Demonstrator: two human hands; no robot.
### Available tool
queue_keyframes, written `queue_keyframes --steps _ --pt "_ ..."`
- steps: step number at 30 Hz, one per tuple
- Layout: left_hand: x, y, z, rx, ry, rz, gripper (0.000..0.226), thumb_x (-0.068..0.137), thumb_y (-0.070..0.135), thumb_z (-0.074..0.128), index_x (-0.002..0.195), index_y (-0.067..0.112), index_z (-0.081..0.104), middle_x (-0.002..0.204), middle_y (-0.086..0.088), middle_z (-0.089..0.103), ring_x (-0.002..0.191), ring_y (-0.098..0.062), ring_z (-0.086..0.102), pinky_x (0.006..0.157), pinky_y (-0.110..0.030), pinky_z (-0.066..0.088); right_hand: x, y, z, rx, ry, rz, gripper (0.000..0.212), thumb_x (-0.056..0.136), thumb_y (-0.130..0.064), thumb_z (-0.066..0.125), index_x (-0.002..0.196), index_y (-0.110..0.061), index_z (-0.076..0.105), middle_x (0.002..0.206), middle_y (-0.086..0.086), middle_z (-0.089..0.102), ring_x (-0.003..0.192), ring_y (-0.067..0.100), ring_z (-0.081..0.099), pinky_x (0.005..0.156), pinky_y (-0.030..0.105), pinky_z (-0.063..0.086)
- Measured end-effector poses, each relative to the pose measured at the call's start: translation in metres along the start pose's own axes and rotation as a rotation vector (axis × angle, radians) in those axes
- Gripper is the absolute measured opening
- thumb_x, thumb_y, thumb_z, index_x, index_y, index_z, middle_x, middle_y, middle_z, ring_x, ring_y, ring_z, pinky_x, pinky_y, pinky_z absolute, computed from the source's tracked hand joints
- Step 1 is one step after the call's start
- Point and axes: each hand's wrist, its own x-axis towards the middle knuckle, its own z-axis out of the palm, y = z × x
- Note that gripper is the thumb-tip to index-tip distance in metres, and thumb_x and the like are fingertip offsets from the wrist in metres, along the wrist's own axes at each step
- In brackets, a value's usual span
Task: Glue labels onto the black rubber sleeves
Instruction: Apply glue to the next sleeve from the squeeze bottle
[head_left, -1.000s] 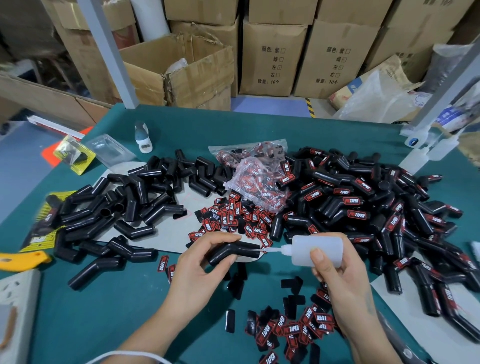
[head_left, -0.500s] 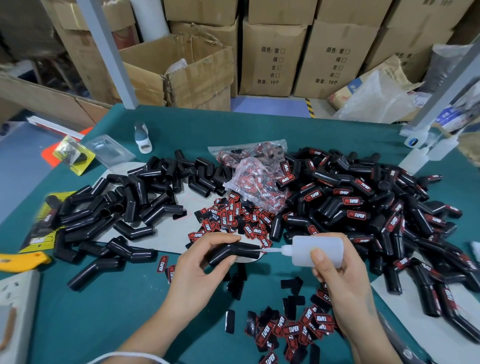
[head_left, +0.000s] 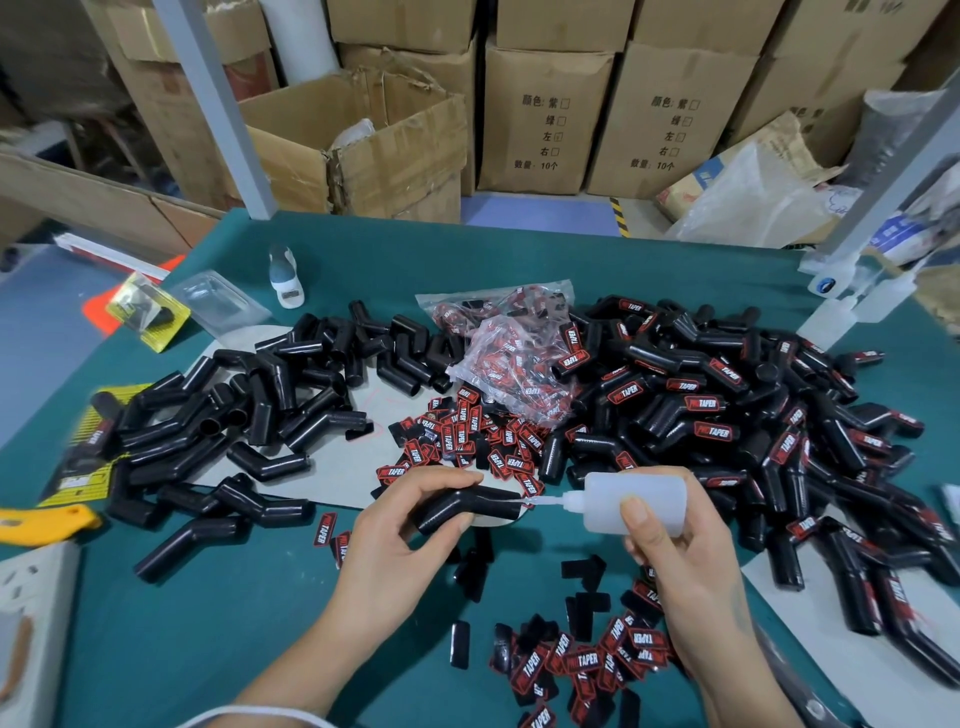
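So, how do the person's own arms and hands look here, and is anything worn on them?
Both hands are bare: the left hand and the right hand wear no gloves, and no rings or watch can be seen. The fingernails are short and unpainted. Both forearms are uncovered up to the picture's lower edge. A thin white cord curves across the bottom near the left forearm; what it belongs to I cannot tell.

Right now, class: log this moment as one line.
step: applying glue | left hand: holds bent black sleeve | right hand: holds glue bottle, nozzle at sleeve | label: not yet on
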Motion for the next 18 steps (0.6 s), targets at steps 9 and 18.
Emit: queue_keyframes --steps 9,18 --pt "0.0003 0.0010 0.0000 0.008 -0.003 0.003 0.051 0.089 -0.007 0.074 0.111 0.039 0.074 0.119 0.009 0.074 0.117 -0.015 0.068 0.098 -0.013 0.047 -0.0007 0.0002 -0.0010 0.019 -0.018 0.000 0.047 0.084 -0.066 0.070 0.112 -0.028 0.068 0.088 0.000 0.067 0.070 0.011 0.057 0.063 0.018 0.050" --pt "0.0007 -0.0016 -0.0010 0.023 -0.008 0.012 0.051 0.090 -0.007 0.074 0.113 0.039 0.073 0.121 0.008 0.073 0.118 -0.017 0.068 0.100 -0.017 0.047 -0.0008 0.0013 -0.0006 0.013 -0.011 -0.003 0.052 0.084 -0.070 0.070 0.113 -0.027 0.068 0.090 -0.001 0.068 0.070 0.009 0.057 0.063 0.017 0.050"
